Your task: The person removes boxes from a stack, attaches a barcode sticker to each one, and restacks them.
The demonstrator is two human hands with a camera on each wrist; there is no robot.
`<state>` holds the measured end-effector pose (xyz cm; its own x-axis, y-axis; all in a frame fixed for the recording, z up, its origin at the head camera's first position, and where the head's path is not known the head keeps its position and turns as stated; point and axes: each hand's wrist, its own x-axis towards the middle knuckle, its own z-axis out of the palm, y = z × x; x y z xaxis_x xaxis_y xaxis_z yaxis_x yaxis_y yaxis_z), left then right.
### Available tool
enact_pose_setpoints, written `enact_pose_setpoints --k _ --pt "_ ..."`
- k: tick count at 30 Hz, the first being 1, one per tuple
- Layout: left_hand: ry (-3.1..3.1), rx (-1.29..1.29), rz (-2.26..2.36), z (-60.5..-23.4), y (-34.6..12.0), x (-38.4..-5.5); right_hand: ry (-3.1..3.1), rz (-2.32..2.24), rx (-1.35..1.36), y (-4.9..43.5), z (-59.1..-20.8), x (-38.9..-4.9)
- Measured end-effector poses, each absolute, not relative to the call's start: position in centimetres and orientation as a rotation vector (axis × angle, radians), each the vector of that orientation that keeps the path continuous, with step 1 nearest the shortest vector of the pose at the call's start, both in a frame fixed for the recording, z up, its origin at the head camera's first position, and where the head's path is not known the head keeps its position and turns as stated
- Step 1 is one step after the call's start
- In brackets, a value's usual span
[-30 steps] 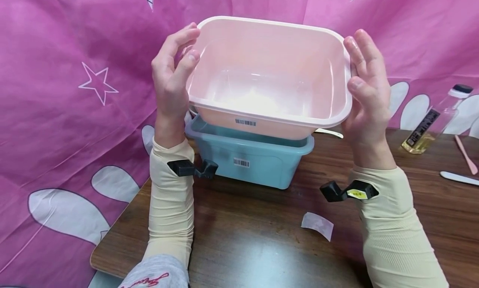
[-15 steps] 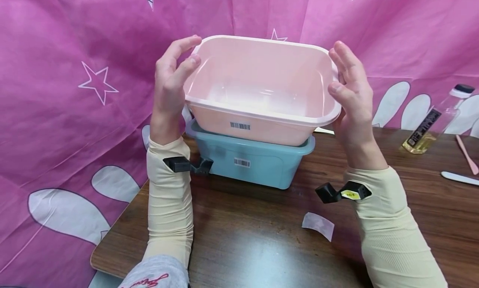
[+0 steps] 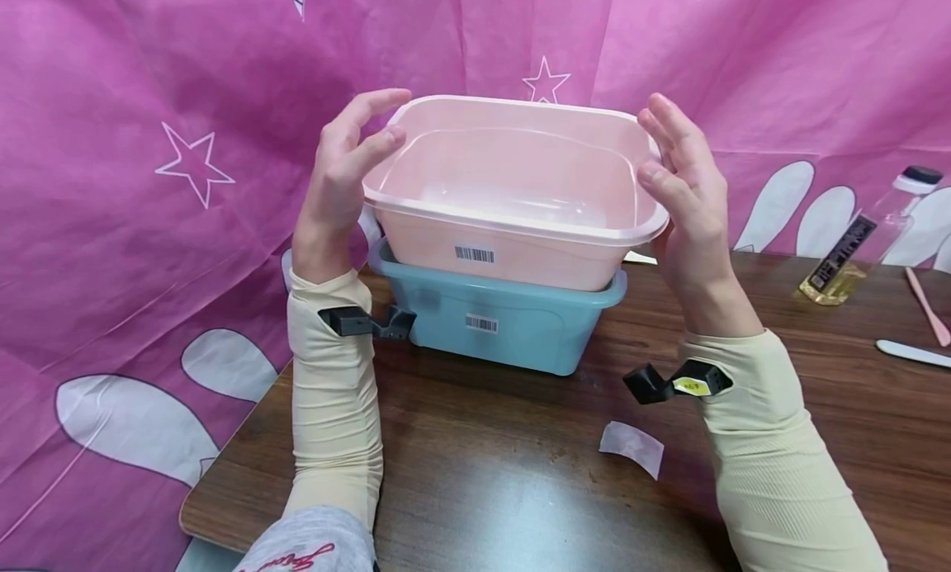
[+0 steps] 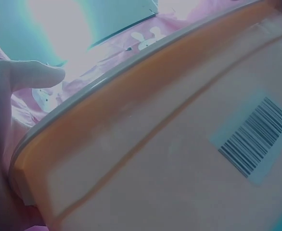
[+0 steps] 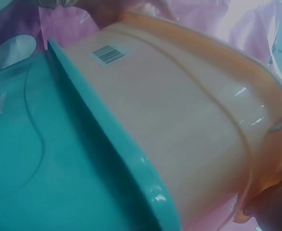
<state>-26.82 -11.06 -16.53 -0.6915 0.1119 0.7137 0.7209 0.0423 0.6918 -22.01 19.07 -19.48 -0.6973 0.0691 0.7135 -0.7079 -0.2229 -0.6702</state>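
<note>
A pink plastic basin [image 3: 513,176] with a barcode sticker sits with its lower part inside the light blue basin [image 3: 513,328], its opening tipped toward me. My left hand [image 3: 342,172] holds it at the left end, thumb raised over the rim and fingers reaching behind the corner. At the opposite end my right hand [image 3: 687,184] supports the rim with its fingers pointing up. In the left wrist view, the left thumb [image 4: 37,75] stands apart from the rim. The right wrist view shows fingers [image 5: 275,207] under the far end of the pink basin. The lower fingers are mostly hidden in the head view.
On the wooden table [image 3: 475,465] lies a small white paper piece [image 3: 631,448]. To the right stand a clear bottle [image 3: 865,238] with yellow liquid, a pink stick-like utensil [image 3: 926,308] and a white one [image 3: 912,353]. A purple curtain [image 3: 186,250] hangs behind and left.
Both hands have lowered the pink basin into the blue one and tilted it more level. The right hand has shifted left and down with it. The blue basin has stayed in place.
</note>
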Motion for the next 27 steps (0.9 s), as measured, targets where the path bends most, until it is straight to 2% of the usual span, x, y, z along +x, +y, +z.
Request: enact_pose_setpoints --k 16,27 --pt "-2.152 -0.946 -1.64 -17.3 -12.1 -27.8 -1.734 1.98 0.707 19.5 -20.3 -22.9" --pt "-2.32 -0.999 -1.694 -17.8 -12.9 -27.9 -2.089 1.756 0.626 20.3 -20.6 -23.2"
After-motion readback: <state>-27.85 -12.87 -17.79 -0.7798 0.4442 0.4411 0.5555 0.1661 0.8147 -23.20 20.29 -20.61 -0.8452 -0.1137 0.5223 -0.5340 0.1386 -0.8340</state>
